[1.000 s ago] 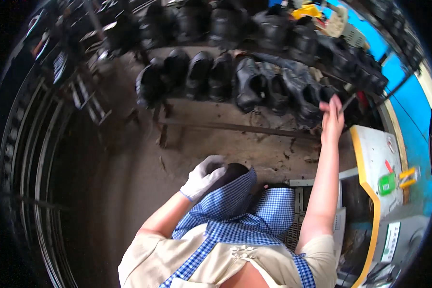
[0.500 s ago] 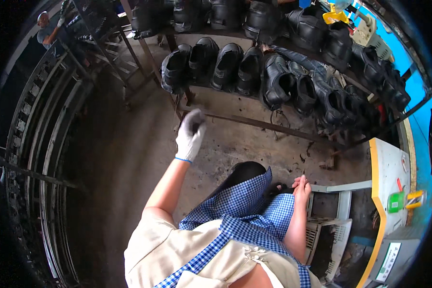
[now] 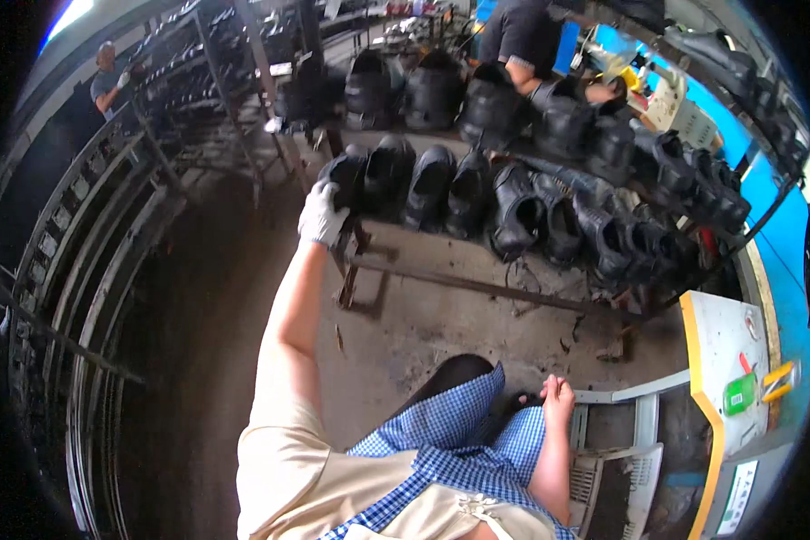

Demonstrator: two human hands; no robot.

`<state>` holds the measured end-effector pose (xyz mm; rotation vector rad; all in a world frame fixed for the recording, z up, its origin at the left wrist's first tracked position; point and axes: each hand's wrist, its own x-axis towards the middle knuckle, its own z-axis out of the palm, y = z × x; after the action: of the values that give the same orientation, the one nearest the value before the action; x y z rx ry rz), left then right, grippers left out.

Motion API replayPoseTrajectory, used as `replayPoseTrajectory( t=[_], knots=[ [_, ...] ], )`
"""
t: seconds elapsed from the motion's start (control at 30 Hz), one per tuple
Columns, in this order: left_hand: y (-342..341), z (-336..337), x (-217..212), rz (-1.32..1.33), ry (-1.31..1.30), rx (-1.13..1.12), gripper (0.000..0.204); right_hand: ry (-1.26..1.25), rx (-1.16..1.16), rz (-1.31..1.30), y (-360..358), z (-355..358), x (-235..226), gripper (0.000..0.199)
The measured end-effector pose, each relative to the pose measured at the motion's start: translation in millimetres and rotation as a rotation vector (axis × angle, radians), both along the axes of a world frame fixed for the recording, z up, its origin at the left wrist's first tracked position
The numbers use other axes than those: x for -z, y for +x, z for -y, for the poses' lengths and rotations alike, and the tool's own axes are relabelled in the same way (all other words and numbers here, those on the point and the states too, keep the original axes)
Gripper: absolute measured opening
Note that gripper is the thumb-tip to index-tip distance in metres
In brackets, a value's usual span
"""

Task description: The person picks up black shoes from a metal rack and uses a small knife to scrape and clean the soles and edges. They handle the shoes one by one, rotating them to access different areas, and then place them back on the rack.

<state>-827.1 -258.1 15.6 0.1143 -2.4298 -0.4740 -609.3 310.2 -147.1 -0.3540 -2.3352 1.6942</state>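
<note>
My left hand (image 3: 322, 216), in a white knitted glove, reaches forward to the end of the rack's lower shelf. Its fingers are closed on the heel end of the leftmost black shoe (image 3: 346, 176); part of that grip is hidden behind the glove. More black shoes (image 3: 432, 184) stand side by side along the same shelf, to the right. My right hand (image 3: 558, 398) is bare and rests by my right knee, over the blue checked apron (image 3: 445, 409). Its fingers are curled together, and whatever they may hold is hidden.
An upper shelf carries more black shoes (image 3: 434, 90). A metal rack (image 3: 90, 360) stands on the left. To the right are a white, yellow-edged machine panel (image 3: 706, 360) with a green container (image 3: 740, 394), and a pale plastic crate (image 3: 639, 477). Two people work beyond the racks.
My left hand has moved forward and left, from open air below the shelf onto the leftmost shoe. The view has tilted up, showing more of the room. My right hand stays by the knee.
</note>
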Motion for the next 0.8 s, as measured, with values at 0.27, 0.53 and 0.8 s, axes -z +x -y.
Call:
replayPoseTrajectory(
  t=[0.27, 0.53, 0.8],
  knots=[
    [-8.8, -14.5, -7.0, -0.169, -0.18, -0.171, 0.049, 0.085, 0.019, 0.041, -1.6, 12.7, -24.8, 0.034],
    [-2.8, -49.7, -41.2, 0.257, -0.266, -0.149, 0.061, 0.172, 0.007, 0.049, 0.3, 8.1, -20.4, 0.034],
    [-33.4, -56.1, -36.5, 0.177, -0.3, 0.018, 0.041, 0.117, 0.007, 0.019, -1.4, 11.7, -21.4, 0.031]
  ],
)
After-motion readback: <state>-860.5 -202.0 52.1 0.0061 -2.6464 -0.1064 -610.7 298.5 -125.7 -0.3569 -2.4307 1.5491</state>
